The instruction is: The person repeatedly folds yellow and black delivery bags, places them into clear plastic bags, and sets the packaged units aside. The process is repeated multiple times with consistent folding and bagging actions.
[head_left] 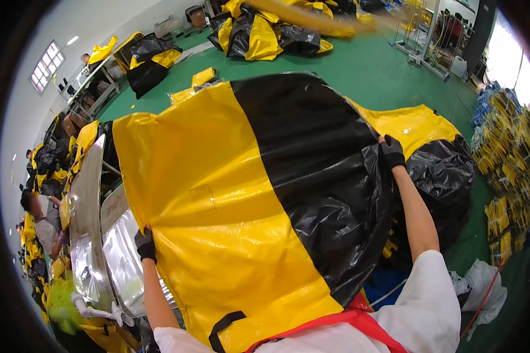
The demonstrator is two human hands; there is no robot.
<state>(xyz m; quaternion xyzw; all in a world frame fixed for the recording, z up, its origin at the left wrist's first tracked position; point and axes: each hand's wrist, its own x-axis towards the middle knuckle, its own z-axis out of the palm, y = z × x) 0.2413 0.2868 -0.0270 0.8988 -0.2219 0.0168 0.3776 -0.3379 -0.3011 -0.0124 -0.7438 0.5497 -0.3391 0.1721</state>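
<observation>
A large glossy tarpaulin piece [218, 188], yellow on the left and black on the right, spreads out in front of me. Gloved in black, my left hand [146, 244] is closed on its left yellow edge. At the far right, my right hand [392, 152] grips the black edge, thumb side toward the sheet. Creases run inward from the left hand. Low on the yellow part sits a short black strap [225, 329]. Just beyond my right hand, another yellow and black tarpaulin heap [444, 167] bulges up, partly covered by my arm.
To the left stands a shiny metal-topped table [87, 223], with a co-worker [46, 223] beyond it. Stacked yellow bundles [506, 170] rise at the right. Tarpaulin heaps [262, 38] lie on the green floor [359, 65] at the back, near a metal rack [424, 59].
</observation>
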